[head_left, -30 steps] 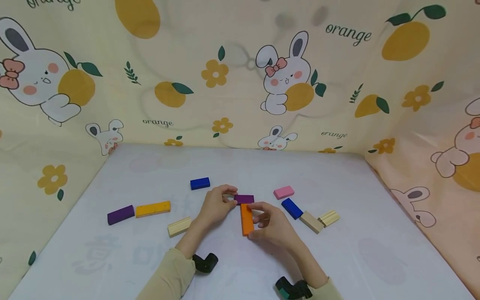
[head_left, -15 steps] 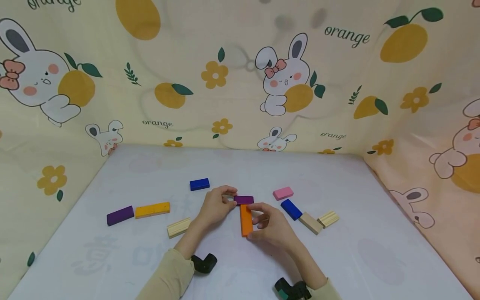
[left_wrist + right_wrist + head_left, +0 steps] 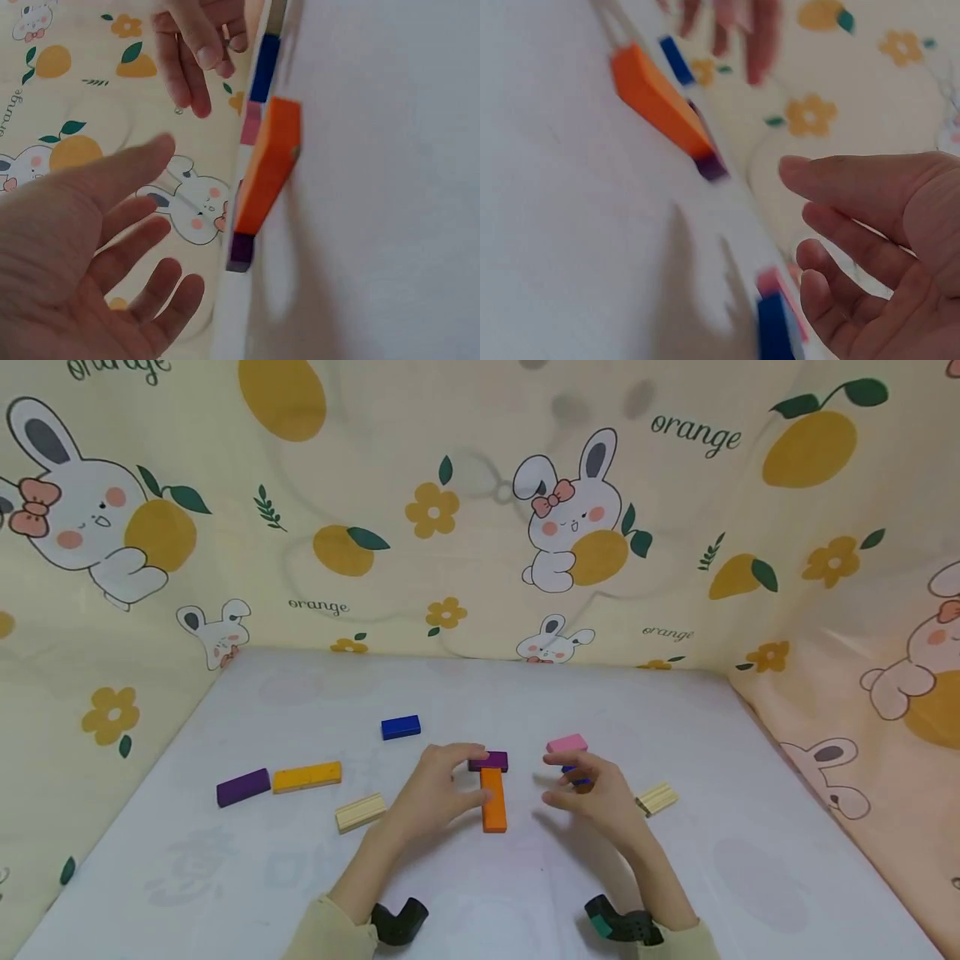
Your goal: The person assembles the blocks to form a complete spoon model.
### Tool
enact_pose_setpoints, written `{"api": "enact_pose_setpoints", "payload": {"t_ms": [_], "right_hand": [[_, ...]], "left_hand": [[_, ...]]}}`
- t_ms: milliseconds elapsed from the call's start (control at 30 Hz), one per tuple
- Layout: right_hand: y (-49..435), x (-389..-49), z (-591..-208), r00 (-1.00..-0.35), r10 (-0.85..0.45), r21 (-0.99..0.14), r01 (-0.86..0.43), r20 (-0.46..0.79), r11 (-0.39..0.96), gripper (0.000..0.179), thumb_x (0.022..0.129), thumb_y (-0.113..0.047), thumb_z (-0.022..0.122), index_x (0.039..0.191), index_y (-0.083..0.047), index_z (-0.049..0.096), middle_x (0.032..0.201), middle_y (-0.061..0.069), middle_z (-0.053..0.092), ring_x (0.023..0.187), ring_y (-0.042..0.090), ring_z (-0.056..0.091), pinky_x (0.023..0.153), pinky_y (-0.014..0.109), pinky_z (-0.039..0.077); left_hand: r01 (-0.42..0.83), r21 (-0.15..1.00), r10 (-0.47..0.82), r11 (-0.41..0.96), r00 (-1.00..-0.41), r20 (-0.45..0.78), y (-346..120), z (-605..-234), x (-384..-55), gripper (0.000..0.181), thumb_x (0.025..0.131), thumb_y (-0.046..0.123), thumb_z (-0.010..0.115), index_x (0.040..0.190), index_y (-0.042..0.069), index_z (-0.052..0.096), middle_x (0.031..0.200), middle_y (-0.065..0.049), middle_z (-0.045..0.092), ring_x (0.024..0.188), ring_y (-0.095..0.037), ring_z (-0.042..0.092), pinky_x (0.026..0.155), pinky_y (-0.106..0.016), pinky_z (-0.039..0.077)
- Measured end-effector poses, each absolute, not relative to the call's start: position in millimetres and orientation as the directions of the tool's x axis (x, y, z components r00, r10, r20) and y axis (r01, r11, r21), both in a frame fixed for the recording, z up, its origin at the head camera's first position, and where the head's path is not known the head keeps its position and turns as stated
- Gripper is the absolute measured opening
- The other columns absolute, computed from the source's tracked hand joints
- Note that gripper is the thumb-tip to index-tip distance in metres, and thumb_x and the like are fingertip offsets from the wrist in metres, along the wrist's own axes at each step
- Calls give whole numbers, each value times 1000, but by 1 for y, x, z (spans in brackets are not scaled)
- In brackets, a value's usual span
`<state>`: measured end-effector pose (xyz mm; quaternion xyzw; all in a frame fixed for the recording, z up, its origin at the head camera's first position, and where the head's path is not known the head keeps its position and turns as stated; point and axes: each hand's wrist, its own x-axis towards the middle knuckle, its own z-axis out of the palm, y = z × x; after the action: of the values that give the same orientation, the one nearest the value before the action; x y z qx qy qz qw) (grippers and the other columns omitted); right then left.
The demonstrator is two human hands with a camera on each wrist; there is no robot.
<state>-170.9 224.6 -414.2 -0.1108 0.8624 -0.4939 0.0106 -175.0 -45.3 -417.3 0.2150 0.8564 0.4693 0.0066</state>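
Observation:
An orange block (image 3: pixel 493 814) lies lengthwise on the table, its far end against a purple block (image 3: pixel 498 762) set crosswise, a T shape from above. My left hand (image 3: pixel 438 789) hovers just over the two; its thumb overlaps the orange block in the head view. In the left wrist view that hand's fingers (image 3: pixel 139 251) are spread, apart from the blocks and holding nothing. To the right, my right hand (image 3: pixel 603 789) is raised with relaxed, bent fingers and nothing between them. Beneath it a blue block (image 3: pixel 776 326) is partly covered, near a pink block (image 3: pixel 567 742).
Toward the left lie a purple block (image 3: pixel 243 787), a yellow block (image 3: pixel 307 777) and a plain wooden block (image 3: pixel 361 812). A blue block (image 3: pixel 401 727) sits farther back. Another wooden block (image 3: pixel 657 798) is right of my right hand. A patterned cloth (image 3: pixel 465 552) rises behind the table.
My right hand has let go of the orange block and moved right. My left hand has come off the purple block and shifted slightly nearer. The T of blocks stays in place.

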Motion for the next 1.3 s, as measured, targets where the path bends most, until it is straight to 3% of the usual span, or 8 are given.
{"api": "enact_pose_setpoints", "payload": {"t_ms": [167,333,500,633,900,1300], "right_hand": [[258,-179,-412,-980,-183,-816,-167,76,553,45,81,-17,83,124,-15,68,115,10,64,103,28,55,82,38,49],[286,-186,-417,-979,-200,-811,-142,32,568,52,83,-20,81,131,-20,63,129,10,58,112,32,54,89,46,46],[302,-192,-423,-963,-269,-844,-169,31,510,54,86,-12,76,137,-17,58,136,10,54,119,34,50,93,47,45],[304,-195,-427,-955,-295,-872,-157,16,464,52,88,-8,73,138,-14,57,135,13,54,116,36,53,91,45,46],[295,-197,-432,-960,-277,-840,-113,-46,531,58,87,-4,70,141,-16,54,122,16,59,100,34,55,79,40,52],[295,-196,-435,-953,-296,-822,-124,-56,556,66,82,0,71,142,-18,53,116,14,58,97,33,51,76,40,48]], "left_hand": [[379,787,436,488,-886,156,-45,-427,-169,59,83,33,80,136,16,59,143,4,50,129,-25,39,103,-48,39],[342,777,439,529,-893,94,-46,-433,-168,66,84,38,79,142,22,54,150,7,41,131,-25,32,104,-51,38],[315,786,446,532,-893,57,-46,-434,-169,65,87,37,76,145,23,51,152,9,40,129,-24,31,104,-49,38],[315,780,437,541,-897,59,-47,-437,-172,63,88,38,74,144,21,51,149,7,43,125,-24,33,102,-46,39],[368,739,454,565,-886,94,-47,-442,-177,58,88,33,76,141,16,56,144,0,49,122,-27,36,101,-45,39],[416,622,471,663,-878,84,-43,-436,-183,54,84,40,78,131,16,66,141,1,51,119,-30,39,96,-46,42]]}}
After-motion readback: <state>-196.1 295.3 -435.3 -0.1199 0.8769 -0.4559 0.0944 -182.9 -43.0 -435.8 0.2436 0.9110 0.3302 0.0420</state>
